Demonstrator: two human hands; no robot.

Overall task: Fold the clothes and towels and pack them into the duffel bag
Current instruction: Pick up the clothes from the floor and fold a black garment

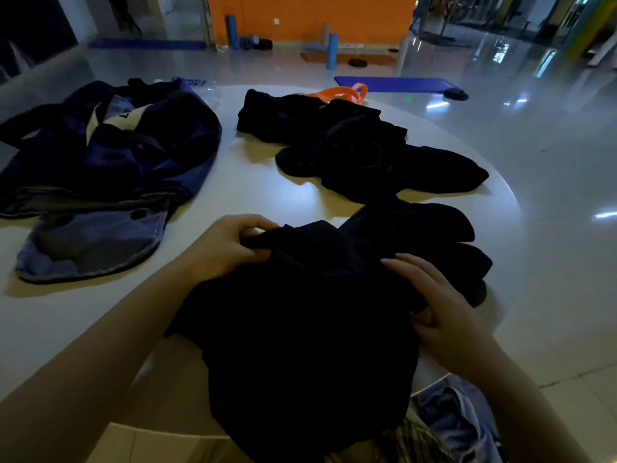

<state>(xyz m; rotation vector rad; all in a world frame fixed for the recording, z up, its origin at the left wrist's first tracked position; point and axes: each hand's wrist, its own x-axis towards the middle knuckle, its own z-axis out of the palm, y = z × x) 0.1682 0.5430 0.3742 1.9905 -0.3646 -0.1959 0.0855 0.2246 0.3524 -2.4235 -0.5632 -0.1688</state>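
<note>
Nearest the camera, a black garment (300, 329) lies bunched on the near edge of the white round desk (260, 195), its lower part hanging over the rim toward the person; its long axis runs from the near edge away toward the far right, where darker folds of it spread out flat. Left hand (223, 248) grips a gathered edge at the garment's far left corner, fingers (253, 228) curled round the cloth with the thumb under it. Right hand (437, 305) rests on the garment's right side, fingers lying fairly straight on top while the thumb tucks under a fold, so it appears to pinch the cloth lightly. Farther back on the right, a pile of black clothes (360, 148) sits crumpled, with an orange strap (340, 93) just behind it. On the left of the desk, a dark blue duffel bag (110, 145) lies slumped and open, its long axis running from the near left toward the far middle, a lighter blue flap (93, 245) spread out at its near end. Beyond the desk, a purple mat (394, 83) lies on the glossy floor before an orange wall (310, 15).
</note>
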